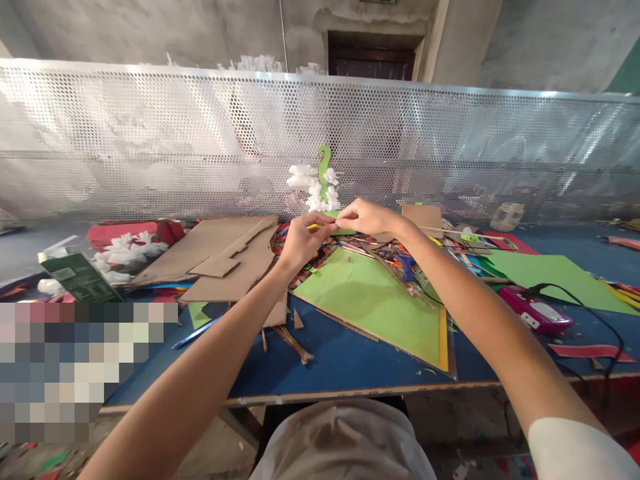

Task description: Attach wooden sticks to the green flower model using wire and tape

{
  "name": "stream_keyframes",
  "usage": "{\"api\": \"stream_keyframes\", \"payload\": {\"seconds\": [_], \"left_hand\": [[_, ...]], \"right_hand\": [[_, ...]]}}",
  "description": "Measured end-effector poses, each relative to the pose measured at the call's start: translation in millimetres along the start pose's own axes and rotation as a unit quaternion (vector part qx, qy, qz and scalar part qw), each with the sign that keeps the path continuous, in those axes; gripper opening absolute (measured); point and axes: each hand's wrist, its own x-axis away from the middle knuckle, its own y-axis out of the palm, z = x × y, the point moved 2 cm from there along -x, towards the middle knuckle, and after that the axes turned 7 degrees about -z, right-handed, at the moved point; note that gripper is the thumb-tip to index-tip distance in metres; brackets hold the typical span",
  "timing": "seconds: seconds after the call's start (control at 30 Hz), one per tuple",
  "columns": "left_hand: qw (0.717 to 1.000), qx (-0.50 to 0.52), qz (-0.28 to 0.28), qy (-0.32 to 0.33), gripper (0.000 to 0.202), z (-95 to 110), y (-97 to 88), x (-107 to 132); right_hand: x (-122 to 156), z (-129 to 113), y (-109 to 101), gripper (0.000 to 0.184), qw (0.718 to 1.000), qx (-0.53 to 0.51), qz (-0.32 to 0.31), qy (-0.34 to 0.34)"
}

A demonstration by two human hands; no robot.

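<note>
My left hand (307, 238) and my right hand (369, 219) meet above the far part of the blue table, fingertips pinched close together. Whatever is between the fingers is too small to make out. A piece of green paper (345, 231) shows just behind and below the fingertips. Beyond them stands a curved green cutout (324, 160), with white crumpled tissue flowers (315, 195) around its lower part. Nearer to me lies a large green sheet (373, 300) with a yellow strip along its right edge.
Brown cardboard (235, 250) covers the left middle. A blue glue gun (406, 265) lies among scraps, a magenta device (535, 310) with a black cable at right. A blue pen (195, 333) is near the left. Behind runs a perforated metal screen (200, 140).
</note>
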Motion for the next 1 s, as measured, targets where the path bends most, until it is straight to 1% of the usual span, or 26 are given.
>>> {"api": "stream_keyframes", "payload": {"seconds": [0.07, 0.13, 0.2, 0.3, 0.37, 0.47, 0.6, 0.67, 0.8, 0.9, 1.0], "left_hand": [[1.0, -0.008, 0.0, -0.007, 0.03, 0.3, 0.2, 0.1], [1.0, -0.022, -0.003, -0.018, 0.029, -1.1, -0.5, -0.2], [0.999, -0.037, -0.008, -0.028, 0.028, -3.5, -2.0, -1.0], [0.998, -0.054, -0.022, -0.035, 0.027, -5.6, -4.5, -2.7], [0.997, -0.063, -0.032, -0.039, 0.027, -4.9, -6.1, -3.4], [0.995, -0.07, -0.049, -0.049, 0.029, -2.9, -9.0, -3.6], [0.991, -0.083, -0.075, -0.067, 0.033, -2.3, -13.2, -3.9], [0.991, -0.075, -0.076, -0.08, 0.035, -2.0, -14.4, -4.2], [0.991, -0.022, -0.067, -0.112, 0.041, 0.4, -13.7, -3.2], [0.99, 0.005, -0.057, -0.128, 0.044, 0.3, -12.9, -1.7], [0.989, 0.0, -0.069, -0.129, 0.044, -3.5, -11.5, -1.5]], "right_hand": [[0.0, 0.7, 0.2, 0.035, 1.0, -0.003, -0.011, -0.007], [-0.7, 1.2, 1.2, 0.037, 1.0, 0.001, -0.018, -0.001], [-2.1, 1.5, 2.8, 0.029, 1.0, 0.0, -0.017, 0.019], [-4.2, 2.0, 5.5, 0.004, 0.998, -0.016, 0.012, 0.065], [-4.9, 2.2, 7.7, 0.009, 0.996, -0.016, 0.033, 0.083], [-5.6, 1.8, 11.6, 0.005, 0.996, -0.004, 0.046, 0.07], [-6.8, 2.2, 16.9, 0.003, 0.998, -0.014, 0.048, 0.044], [-7.6, 3.0, 18.7, 0.003, 0.998, -0.022, 0.047, 0.036], [-7.8, 3.7, 19.2, 0.003, 0.998, -0.017, 0.05, 0.021], [-7.3, 2.6, 18.0, 0.004, 0.998, 0.004, 0.055, 0.013], [-7.3, 1.2, 17.5, 0.005, 0.997, 0.045, 0.064, 0.024]]}}
